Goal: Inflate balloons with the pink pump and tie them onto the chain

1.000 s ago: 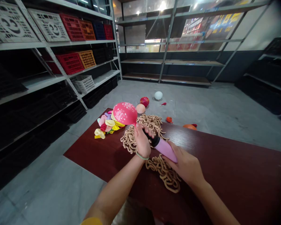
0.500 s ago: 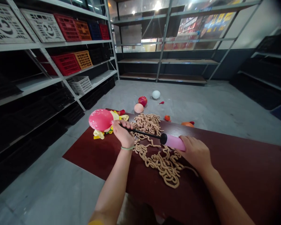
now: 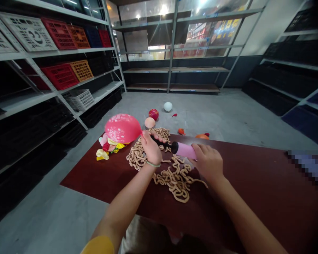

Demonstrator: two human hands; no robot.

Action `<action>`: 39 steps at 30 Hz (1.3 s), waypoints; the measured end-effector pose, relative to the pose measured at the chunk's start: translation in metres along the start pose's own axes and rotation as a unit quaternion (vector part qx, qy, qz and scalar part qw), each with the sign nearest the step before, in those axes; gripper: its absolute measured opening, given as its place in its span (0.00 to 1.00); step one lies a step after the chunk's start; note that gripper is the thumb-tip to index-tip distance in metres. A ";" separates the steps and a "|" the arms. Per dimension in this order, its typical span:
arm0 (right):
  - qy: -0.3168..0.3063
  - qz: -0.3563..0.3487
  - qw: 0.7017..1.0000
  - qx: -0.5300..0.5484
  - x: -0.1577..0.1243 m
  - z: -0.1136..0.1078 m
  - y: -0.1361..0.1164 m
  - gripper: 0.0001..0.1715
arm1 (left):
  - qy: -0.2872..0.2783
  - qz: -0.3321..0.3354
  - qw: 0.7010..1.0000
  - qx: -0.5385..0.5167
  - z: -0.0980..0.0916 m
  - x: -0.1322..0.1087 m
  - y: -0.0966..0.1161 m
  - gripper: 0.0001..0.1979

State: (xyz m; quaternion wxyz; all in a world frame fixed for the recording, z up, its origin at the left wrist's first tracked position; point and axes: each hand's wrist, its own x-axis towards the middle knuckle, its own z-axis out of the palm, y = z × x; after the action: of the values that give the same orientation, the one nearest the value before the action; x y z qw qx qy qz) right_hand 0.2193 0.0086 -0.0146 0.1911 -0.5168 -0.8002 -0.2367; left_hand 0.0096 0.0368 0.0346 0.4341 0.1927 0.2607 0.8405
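A pink balloon (image 3: 123,128) with white markings is swollen with air, its neck at the black end of a hand pump (image 3: 186,151). My left hand (image 3: 151,148) closes around that black end and the balloon's neck. Gripping the pump's pink barrel is my right hand (image 3: 208,160); only a short stretch of black rod shows between the hands. Beneath them, a tangled tan rope-like pile (image 3: 175,181) spreads over the dark red table (image 3: 243,176). Several limp balloons (image 3: 112,146) lie under the inflated one, at the table's left end.
On the floor beyond the table are a white balloon (image 3: 168,107), a red patterned balloon (image 3: 153,114) and a peach balloon (image 3: 149,122). Shelving with crates (image 3: 59,76) lines the left side. A metal rack (image 3: 172,68) stands at the back. A blurred patch (image 3: 308,167) covers the table's right end.
The pink balloon has grown larger. The pump's barrel and black end have come closer together, leaving less rod exposed. The camera view has turned slightly right.
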 end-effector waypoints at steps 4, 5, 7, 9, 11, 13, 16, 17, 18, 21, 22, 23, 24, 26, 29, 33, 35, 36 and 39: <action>0.012 0.028 0.999 -0.011 -0.005 0.004 0.034 0.22 | 0.028 0.011 1.000 0.001 0.003 0.014 0.005 0.13; 0.010 0.047 0.999 -0.008 -0.008 0.007 0.039 0.23 | 0.037 0.010 0.999 0.008 -0.001 0.015 0.001 0.13; 0.001 0.098 0.995 0.004 -0.017 0.015 0.041 0.24 | 0.055 0.009 0.998 0.020 -0.011 0.016 -0.011 0.15; -0.012 0.135 0.991 0.013 -0.025 0.022 0.035 0.24 | 0.079 0.005 0.996 0.031 -0.021 0.014 -0.025 0.15; -0.017 0.142 0.990 0.016 -0.030 0.025 0.022 0.23 | 0.097 -0.002 0.994 0.046 -0.029 0.009 -0.038 0.15; -0.023 0.129 0.991 0.017 -0.031 0.023 0.009 0.23 | 0.094 -0.014 0.994 0.057 -0.033 0.001 -0.049 0.14; -0.046 0.086 0.995 0.022 -0.030 0.018 -0.005 0.23 | 0.061 -0.032 0.995 0.074 -0.031 -0.012 -0.061 0.16; -0.052 0.068 0.996 0.023 -0.029 0.018 -0.006 0.23 | 0.046 -0.037 0.995 0.077 -0.029 -0.016 -0.063 0.17; -0.054 0.051 0.997 0.023 -0.028 0.018 -0.004 0.24 | 0.032 -0.040 0.996 0.078 -0.026 -0.019 -0.065 0.18; -0.037 0.033 0.999 0.013 -0.029 0.023 0.012 0.23 | -0.004 -0.025 0.998 0.064 -0.018 -0.023 -0.064 0.17; -0.031 0.037 0.999 0.007 -0.030 0.026 0.020 0.23 | -0.013 -0.018 0.998 0.058 -0.016 -0.022 -0.062 0.16; -0.026 0.044 0.999 0.003 -0.031 0.028 0.030 0.23 | -0.018 -0.013 0.998 0.054 -0.015 -0.021 -0.059 0.16; -0.021 0.054 0.998 -0.001 -0.033 0.031 0.040 0.22 | -0.018 -0.010 0.998 0.052 -0.014 -0.019 -0.056 0.16; -0.009 0.078 0.997 -0.003 -0.037 0.036 0.057 0.21 | -0.006 -0.013 0.998 0.054 -0.016 -0.015 -0.050 0.16; -0.008 0.117 0.993 0.001 -0.040 0.038 0.069 0.20 | 0.022 -0.011 0.998 0.056 -0.022 -0.007 -0.044 0.17; -0.034 0.148 0.988 -0.018 -0.032 0.026 0.045 0.18 | 0.094 0.009 0.994 0.059 -0.028 -0.006 -0.045 0.15; -0.043 0.150 0.987 -0.026 -0.026 0.017 0.023 0.18 | 0.100 -0.005 0.993 0.062 -0.029 -0.010 -0.051 0.14; -0.050 0.142 0.988 -0.026 -0.023 0.014 0.013 0.18 | 0.093 -0.013 0.993 0.064 -0.029 -0.013 -0.054 0.15; -0.071 0.097 0.993 -0.008 -0.020 0.008 -0.008 0.19 | 0.068 -0.018 0.995 0.073 -0.027 -0.022 -0.063 0.17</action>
State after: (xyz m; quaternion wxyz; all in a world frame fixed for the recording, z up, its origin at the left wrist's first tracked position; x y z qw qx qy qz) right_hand 0.2190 -0.0040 -0.0336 0.1519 -0.6091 -0.7558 -0.1861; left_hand 0.0468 0.0423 -0.0268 0.4152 0.1618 0.3534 0.8225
